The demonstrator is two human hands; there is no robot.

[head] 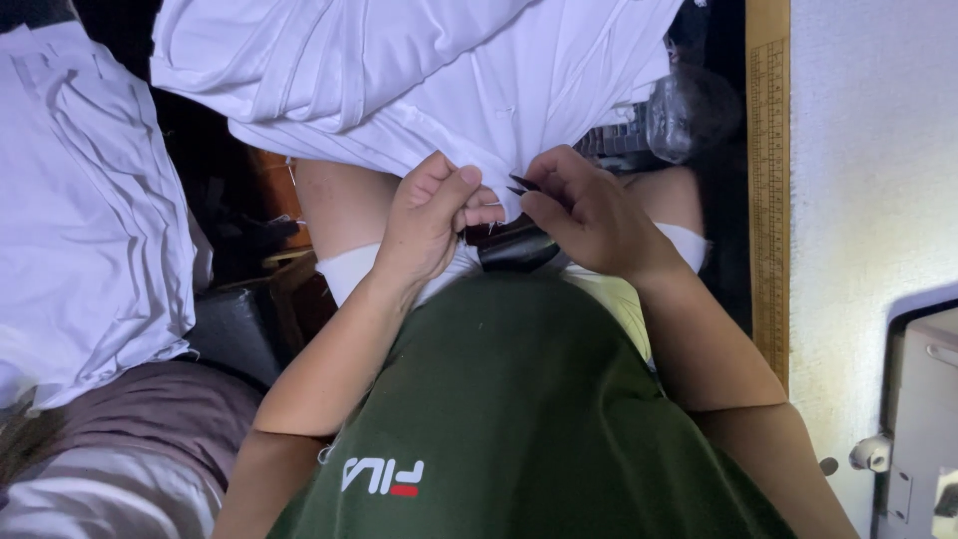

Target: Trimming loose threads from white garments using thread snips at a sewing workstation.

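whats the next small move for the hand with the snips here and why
Probably close the small dark snips on the bit of white fabric that the left hand pinches: the right hand holds their tips right beside that pinch.

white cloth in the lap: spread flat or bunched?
Bunched. The white cloth hangs in folds and creases; the left hand pinches its edge while the right hand holds a small dark pointed tool there.
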